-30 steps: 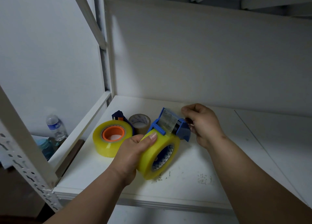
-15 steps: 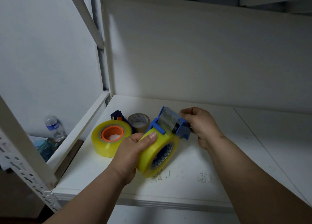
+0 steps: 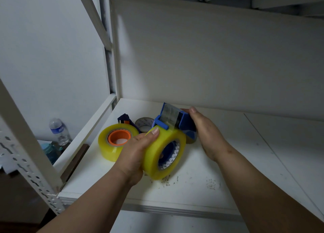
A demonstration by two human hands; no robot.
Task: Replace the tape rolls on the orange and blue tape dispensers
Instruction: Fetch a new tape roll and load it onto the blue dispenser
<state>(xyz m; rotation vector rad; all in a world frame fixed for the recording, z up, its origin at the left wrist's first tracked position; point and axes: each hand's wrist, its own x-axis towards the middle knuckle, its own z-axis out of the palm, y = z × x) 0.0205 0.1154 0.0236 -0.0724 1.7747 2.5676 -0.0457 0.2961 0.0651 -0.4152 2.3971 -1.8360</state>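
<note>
My left hand (image 3: 136, 152) grips a big yellow tape roll (image 3: 156, 155) that sits on the blue tape dispenser (image 3: 177, 120), thumb pressed on the roll's top. My right hand (image 3: 206, 132) holds the dispenser's blue head from the right side. Clear tape lies across the dispenser's front flap. To the left on the shelf lies a second yellow roll (image 3: 108, 145) with the orange dispenser (image 3: 119, 137) hub inside it. A small, nearly empty roll (image 3: 144, 123) lies flat behind them.
All of this rests on a white shelf board (image 3: 228, 176) with dirt specks near its front edge. A perforated white upright (image 3: 26, 160) stands at the left. Beyond it, lower down, are a water bottle (image 3: 58, 130) and a teal container (image 3: 50, 150).
My right hand has slid from behind the blue dispenser's head to clasp its right side. The dispenser and roll have tilted up slightly; my left hand keeps its hold.
</note>
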